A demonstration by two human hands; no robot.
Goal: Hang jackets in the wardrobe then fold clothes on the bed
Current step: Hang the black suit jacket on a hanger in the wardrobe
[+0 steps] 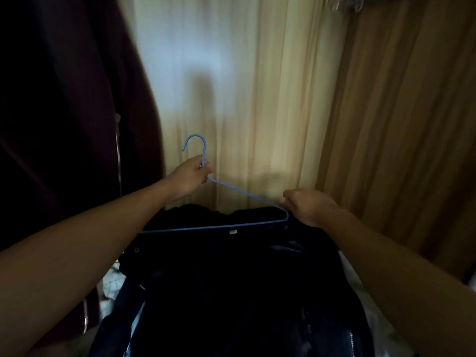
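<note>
- The left arm reaches far and up; the left hand (190, 175) has its fingers closed around the neck of the blue hanger (206, 228), just below the hook.
- The right hand (309, 207) sits knuckles-up at the hanger's right corner, fingers curled; what they pinch cannot be told.
- The dark jacket (231, 279) hangs beneath the hanger, between both forearms, in front of the cream curtain (257, 99).

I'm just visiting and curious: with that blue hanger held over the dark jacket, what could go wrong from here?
The thin blue wire hanger is gripped only at its neck by the left hand; it might twist or bend under the bulky dark jacket.
The hanger's right corner, by the right hand, appears to lie on top of the jacket, not inside a shoulder, so the jacket could slip off when lifted.
</note>
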